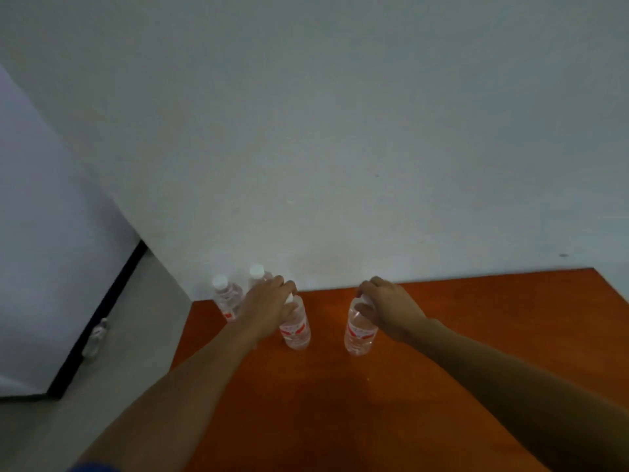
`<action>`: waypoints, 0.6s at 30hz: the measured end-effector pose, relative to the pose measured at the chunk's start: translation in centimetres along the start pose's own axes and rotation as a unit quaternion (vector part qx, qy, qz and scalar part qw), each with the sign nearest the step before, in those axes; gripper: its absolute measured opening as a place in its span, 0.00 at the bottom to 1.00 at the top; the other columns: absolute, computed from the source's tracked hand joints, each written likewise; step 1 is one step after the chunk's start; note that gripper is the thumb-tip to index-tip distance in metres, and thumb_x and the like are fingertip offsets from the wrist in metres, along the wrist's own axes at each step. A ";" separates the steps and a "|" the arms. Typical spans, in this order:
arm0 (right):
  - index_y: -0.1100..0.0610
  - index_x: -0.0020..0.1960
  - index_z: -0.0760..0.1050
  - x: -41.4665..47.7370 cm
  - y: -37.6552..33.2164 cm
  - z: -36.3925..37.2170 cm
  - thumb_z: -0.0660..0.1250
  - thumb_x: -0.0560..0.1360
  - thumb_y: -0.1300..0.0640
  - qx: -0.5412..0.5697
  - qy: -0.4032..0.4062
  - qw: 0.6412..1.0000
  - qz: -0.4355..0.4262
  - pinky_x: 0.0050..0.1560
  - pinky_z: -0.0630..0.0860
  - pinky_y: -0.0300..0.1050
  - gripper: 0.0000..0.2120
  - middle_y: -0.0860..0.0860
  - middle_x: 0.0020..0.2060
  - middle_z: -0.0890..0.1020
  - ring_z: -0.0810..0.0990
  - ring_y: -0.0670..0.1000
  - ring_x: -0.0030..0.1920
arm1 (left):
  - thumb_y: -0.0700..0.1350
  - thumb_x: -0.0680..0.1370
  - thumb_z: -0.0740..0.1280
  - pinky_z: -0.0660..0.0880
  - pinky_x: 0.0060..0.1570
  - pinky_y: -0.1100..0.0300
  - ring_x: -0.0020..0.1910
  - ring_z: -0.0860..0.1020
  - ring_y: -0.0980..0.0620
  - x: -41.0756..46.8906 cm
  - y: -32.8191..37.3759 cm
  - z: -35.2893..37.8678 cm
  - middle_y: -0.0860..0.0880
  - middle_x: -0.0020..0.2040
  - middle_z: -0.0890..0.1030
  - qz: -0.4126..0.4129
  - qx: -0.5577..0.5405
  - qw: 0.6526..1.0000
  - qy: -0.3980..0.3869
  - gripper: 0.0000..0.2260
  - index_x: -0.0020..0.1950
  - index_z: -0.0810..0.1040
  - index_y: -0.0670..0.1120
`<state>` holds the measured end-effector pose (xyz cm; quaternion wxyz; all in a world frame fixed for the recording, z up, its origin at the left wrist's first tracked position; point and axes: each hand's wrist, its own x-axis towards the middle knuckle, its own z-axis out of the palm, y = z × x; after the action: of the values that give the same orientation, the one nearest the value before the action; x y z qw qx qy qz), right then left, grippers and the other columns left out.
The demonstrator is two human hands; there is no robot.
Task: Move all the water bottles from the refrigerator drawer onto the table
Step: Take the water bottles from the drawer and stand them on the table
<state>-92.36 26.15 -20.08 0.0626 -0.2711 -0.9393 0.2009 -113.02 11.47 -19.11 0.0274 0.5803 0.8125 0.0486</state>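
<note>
I see four water bottles upright at the orange bench's [476, 335] far-left corner. My left grip [269, 306] clamps one bottle [295, 330] by its cap, my right grip [388, 306] another [360, 333]; two more [227, 299] stand at the edge. Bare bench lies right and near.

We are seeing clear glossy plastic bottles [295, 330] with white plastic caps [219, 282], a smooth reddish-brown wood-look bench [442, 335] showing slight sheen, and a matt painted wall [340, 131].
</note>
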 end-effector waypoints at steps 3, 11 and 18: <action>0.54 0.62 0.72 2.7 -1.3 0.8 0.63 0.78 0.53 -0.002 0.009 1.000 0.026 0.59 0.74 0.47 0.13 0.52 0.60 0.76 0.75 0.52 0.57 | 0.52 0.79 0.62 0.68 0.58 0.55 0.56 0.74 0.49 3.7 -3.3 0.9 0.50 0.58 0.76 0.046 0.042 0.998 -0.004 0.13 0.61 0.73 0.49; 0.53 0.61 0.73 8.9 -3.9 3.8 0.64 0.78 0.54 0.000 0.016 0.998 0.065 0.59 0.73 0.47 0.12 0.51 0.59 0.76 0.74 0.51 0.58 | 0.53 0.78 0.63 0.59 0.68 0.53 0.59 0.74 0.50 8.2 -7.6 2.7 0.51 0.59 0.78 0.105 0.017 0.994 0.002 0.14 0.61 0.73 0.50; 0.53 0.63 0.73 12.0 -6.2 5.7 0.65 0.77 0.54 -0.003 0.030 0.997 0.077 0.60 0.71 0.46 0.14 0.51 0.61 0.76 0.73 0.50 0.59 | 0.56 0.76 0.66 0.68 0.57 0.54 0.56 0.75 0.51 8.1 -10.3 3.8 0.51 0.59 0.77 0.100 -0.113 0.989 0.012 0.19 0.63 0.72 0.49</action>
<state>-106.85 25.80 -22.63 0.0740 -0.3485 -0.9141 0.1937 -124.99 15.96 -23.90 0.0783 0.6510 0.7402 0.1492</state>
